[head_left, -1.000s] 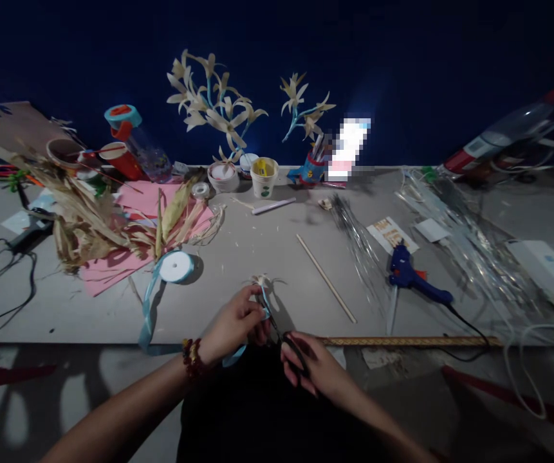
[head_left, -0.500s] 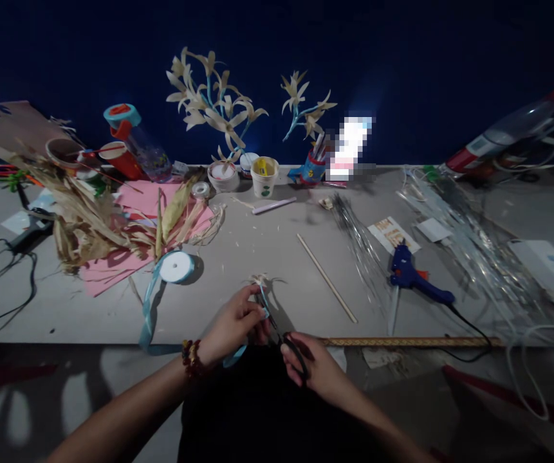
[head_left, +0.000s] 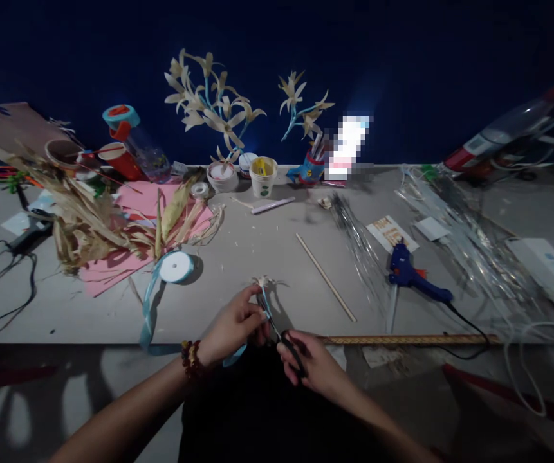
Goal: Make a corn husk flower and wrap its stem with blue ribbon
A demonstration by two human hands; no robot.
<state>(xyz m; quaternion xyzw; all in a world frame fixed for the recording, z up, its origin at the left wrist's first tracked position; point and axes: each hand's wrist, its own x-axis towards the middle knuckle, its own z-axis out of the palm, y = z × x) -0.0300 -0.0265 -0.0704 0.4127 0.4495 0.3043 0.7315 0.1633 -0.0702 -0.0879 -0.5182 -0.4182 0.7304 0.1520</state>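
Observation:
My left hand [head_left: 233, 325], with a beaded bracelet at the wrist, pinches a small stem [head_left: 266, 301] wrapped in light blue ribbon. A pale husk flower [head_left: 263, 281] tops this stem. My right hand [head_left: 316, 363] grips black-handled scissors [head_left: 293, 355], whose blades point up beside the stem, close to the left fingers. Whether the blades touch the ribbon I cannot tell. From a roll of blue ribbon [head_left: 176, 267] on the left, a loose strip runs over the table edge and comes up under my left hand.
Dried corn husks [head_left: 98, 218] lie on pink paper at left. Finished husk flowers [head_left: 209, 96] stand behind, near cups. A thin stick [head_left: 325, 276], a bundle of wires [head_left: 361, 238] and a blue glue gun [head_left: 414, 273] with its cord lie to the right.
The scissors and my right hand have shifted very slightly left. The flower and stem have tipped a little to the right. My left hand keeps its hold.

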